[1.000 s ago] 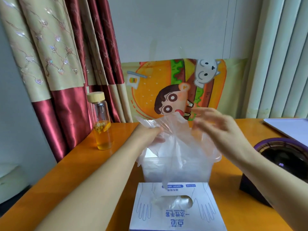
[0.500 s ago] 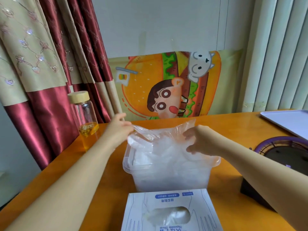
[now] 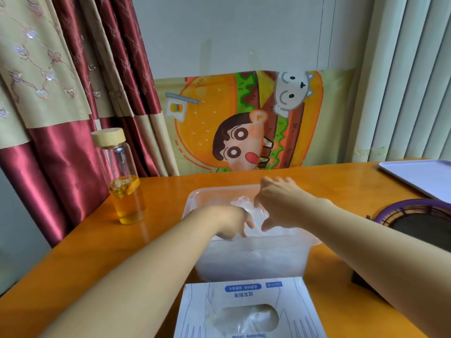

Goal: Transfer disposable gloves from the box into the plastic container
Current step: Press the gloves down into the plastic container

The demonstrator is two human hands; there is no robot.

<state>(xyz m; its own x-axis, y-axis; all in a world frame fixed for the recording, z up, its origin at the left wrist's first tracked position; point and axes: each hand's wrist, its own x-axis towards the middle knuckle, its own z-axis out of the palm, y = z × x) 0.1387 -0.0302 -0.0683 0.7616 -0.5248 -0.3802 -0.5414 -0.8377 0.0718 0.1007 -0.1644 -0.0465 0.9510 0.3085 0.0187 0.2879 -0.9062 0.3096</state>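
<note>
While both hands are working inside the plastic container [image 3: 195,201], the left hand [image 3: 231,222] is dipping in over its left rim, wrist bent, fingers [image 3: 249,225] pointing down and pushing into the crumpled clear gloves [image 3: 241,202] — pressing rather than gripping, as far as I can judge. The right hand [image 3: 278,206] is sitting just beside it, back upward, thumb angling down onto the same film; whether it is pinching or merely resting, I cannot tell. Both forearms are stretching away from the near edge of the table [image 3: 166,191]. Between them, touching or almost touching the container's near wall, the glove box [image 3: 251,291] is lying at that near edge, its oval opening running left to right with a glove [image 3: 244,318] bunching up in it — so the coming pull is lying back toward the body, and the left hand is looking slightly nearer. A bottle [image 3: 124,181] is standing toward the left edge; a pale tray [image 3: 419,176] and a dark purple-rimmed object [image 3: 415,220] are sitting along the right edge.
</note>
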